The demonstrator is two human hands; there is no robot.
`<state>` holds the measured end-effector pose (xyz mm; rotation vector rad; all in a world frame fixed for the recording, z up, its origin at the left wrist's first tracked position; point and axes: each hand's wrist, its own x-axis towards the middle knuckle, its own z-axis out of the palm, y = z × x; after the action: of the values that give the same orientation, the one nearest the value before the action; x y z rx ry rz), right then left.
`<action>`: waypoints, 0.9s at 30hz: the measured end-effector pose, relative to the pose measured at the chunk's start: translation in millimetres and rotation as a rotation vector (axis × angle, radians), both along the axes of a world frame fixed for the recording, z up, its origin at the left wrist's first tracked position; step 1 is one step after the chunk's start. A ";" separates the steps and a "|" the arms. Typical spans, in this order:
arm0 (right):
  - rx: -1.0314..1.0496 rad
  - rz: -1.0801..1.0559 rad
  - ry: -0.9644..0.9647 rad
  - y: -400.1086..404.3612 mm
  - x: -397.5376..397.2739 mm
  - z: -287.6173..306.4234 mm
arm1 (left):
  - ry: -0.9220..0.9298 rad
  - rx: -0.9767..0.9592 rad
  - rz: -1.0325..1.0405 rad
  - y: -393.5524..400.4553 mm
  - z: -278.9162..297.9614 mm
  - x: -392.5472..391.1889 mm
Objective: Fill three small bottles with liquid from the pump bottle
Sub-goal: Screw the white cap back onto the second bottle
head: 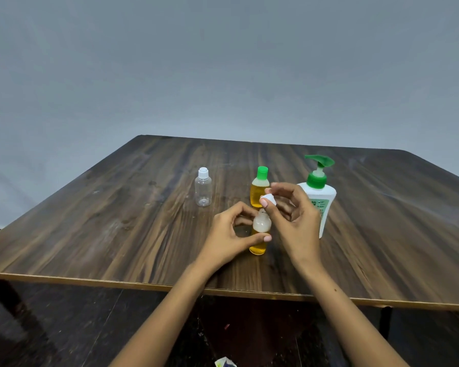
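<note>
My left hand (pixel 227 234) grips a small uncapped bottle (pixel 260 234) holding yellow liquid, upright on the wooden table (pixel 117 221). Just above its neck, my right hand (pixel 293 218) pinches a white cap (pixel 269 199) between thumb and fingers. Behind them stands a second small bottle (pixel 259 187) with yellow liquid and a green cap. An empty clear small bottle (pixel 203 187) with a white cap stands to the left. The white pump bottle (pixel 319 193) with its green pump head stands at the right, partly hidden by my right hand.
A plain grey wall rises behind the table's far edge. The near table edge (pixel 143 283) runs across below my wrists, with dark floor beneath. A small scrap of packaging (pixel 224 362) lies on the floor at the bottom.
</note>
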<state>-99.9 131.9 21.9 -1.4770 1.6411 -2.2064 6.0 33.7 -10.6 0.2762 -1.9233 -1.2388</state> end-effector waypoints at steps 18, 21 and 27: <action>0.209 0.071 0.215 25.3 -8.7 1.0 | -0.025 -0.154 0.007 -0.6 8.1 9.1; 0.221 0.018 0.293 23.7 -11.0 6.0 | -0.038 -0.150 -0.008 -3.5 8.4 8.8; 0.333 -0.106 0.406 14.6 -10.4 17.7 | -0.037 -0.125 -0.010 -4.9 5.4 7.5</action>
<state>-110.2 146.5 39.6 -1.8527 2.1165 -1.6311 13.5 28.8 -5.3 0.2260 -2.0272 -1.1222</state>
